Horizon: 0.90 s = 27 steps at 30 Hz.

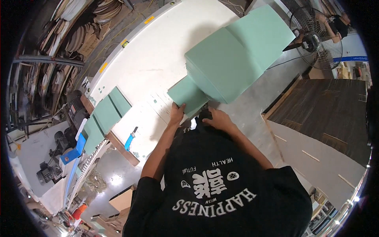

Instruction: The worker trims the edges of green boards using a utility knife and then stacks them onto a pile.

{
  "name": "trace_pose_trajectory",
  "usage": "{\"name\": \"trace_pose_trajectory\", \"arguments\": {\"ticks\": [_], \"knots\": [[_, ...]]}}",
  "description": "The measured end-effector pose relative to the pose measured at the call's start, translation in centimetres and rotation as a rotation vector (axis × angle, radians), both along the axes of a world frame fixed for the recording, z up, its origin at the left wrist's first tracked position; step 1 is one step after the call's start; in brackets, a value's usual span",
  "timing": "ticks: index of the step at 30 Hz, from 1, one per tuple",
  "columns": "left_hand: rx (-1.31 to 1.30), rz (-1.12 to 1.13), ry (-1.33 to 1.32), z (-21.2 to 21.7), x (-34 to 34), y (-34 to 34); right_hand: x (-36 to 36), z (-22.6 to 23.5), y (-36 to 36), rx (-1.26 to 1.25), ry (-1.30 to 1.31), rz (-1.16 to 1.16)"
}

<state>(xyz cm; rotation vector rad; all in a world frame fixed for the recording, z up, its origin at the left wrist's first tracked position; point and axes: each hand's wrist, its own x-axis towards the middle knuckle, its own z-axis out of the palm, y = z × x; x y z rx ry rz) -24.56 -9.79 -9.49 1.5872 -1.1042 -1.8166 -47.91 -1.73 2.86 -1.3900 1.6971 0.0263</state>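
Observation:
My left hand [177, 113] is closed on the near left edge of a small pale green board [185, 93], its thumb on top. The board lies against a tall stack of larger green boards [221, 65] on the white table. My right hand [220, 119] is curled just right of that board, close to my black shirt; its fingertips are partly hidden, and what they grip cannot be made out. Left of my left arm, a blue-handled utility knife [129, 141] lies on the white tabletop [146, 75]. Farther left are several green strips [106, 114].
A long level [125, 42] lies along the table's far left edge. Beyond the stack stands a caged fan [312, 41], with another person [339, 29] behind it. At right is a large dark-topped panel stack [321, 114]; shelves of coiled edging [59, 59] stand at left.

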Motion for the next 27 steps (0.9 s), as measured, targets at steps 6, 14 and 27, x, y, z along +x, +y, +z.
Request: {"name": "trace_pose_trajectory", "arguments": {"ticks": [6, 14, 27], "knots": [[-0.270, -0.255, -0.699, 1.2, -1.4, 1.1, -3.2, -6.5, -1.0, -0.079, -0.245, -0.024], [-0.188, -0.119, -0.769, 2.4, -3.1, 2.3, -4.1, -9.5, -2.9, -0.349, -0.640, -0.170], [-0.262, -0.203, -0.513, 1.9, -3.5, 0.0, -10.6, -25.0, 3.2, -0.438, -0.729, -0.387]]}}
